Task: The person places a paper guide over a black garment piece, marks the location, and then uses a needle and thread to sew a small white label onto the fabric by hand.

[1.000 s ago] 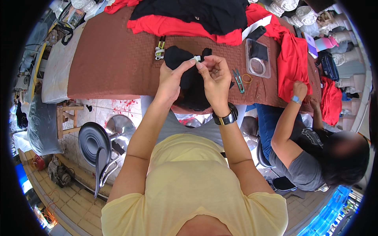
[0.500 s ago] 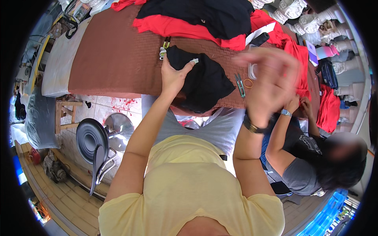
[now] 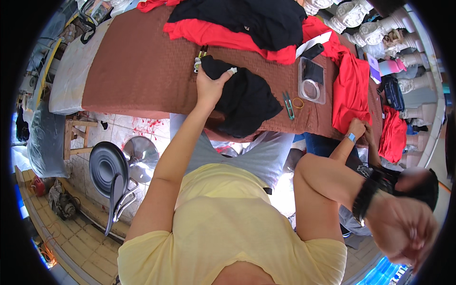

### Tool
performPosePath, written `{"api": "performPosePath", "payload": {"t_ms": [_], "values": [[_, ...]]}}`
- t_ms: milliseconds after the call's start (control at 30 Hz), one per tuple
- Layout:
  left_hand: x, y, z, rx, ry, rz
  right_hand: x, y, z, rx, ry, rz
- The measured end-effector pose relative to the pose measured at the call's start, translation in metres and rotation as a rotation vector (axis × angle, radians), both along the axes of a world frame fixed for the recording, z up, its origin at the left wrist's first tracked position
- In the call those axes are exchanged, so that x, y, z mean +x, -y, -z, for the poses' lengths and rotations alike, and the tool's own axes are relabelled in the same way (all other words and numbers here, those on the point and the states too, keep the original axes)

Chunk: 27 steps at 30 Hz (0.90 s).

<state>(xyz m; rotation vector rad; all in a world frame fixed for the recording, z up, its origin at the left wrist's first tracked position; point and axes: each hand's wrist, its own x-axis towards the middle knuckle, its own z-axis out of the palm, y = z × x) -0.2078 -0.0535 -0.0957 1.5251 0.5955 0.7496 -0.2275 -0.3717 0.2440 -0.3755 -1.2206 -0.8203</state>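
Observation:
My left hand (image 3: pixel 210 90) grips a piece of black cloth (image 3: pixel 249 102) between thumb and fingers. The cloth lies bunched on the near edge of the table and hangs over it toward my lap. A small white tag (image 3: pixel 232 70) shows by my thumb. Far out to the lower right, my right hand (image 3: pixel 403 230) is raised away from the table, slightly blurred. Its fingers are curled together; whatever they hold, if anything, is too small to see. Green-handled thread snips (image 3: pixel 289 106) and a yellow rubber band (image 3: pixel 298 102) lie right of the cloth.
A clear plastic box (image 3: pixel 312 80) stands on the brown-covered table (image 3: pixel 137 61). Black cloth (image 3: pixel 237 19) and red cloth (image 3: pixel 228 39) are piled at the back. At the right, a co-worker's hands (image 3: pixel 358 129) touch red fabric. A black stool (image 3: pixel 109 166) stands at left.
My right hand has swung from above the table's right side out to the lower right, uncovering the clear box. My left hand still grips the black cloth in nearly the same place.

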Motion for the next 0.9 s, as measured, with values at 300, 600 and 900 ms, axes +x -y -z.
{"api": "performPosePath", "payload": {"t_ms": [300,600,900], "values": [[-0.032,0.01,-0.099,-0.885,0.131,0.4,0.024,-0.155,0.198,-0.979,-1.051,-0.018],[-0.033,0.016,-0.101,-0.731,0.096,0.408,0.033,-0.164,0.246,-0.992,-1.023,0.228],[-0.032,0.021,-0.096,-0.652,0.156,0.398,0.034,-0.163,0.249,-0.993,-1.028,0.267]]}}
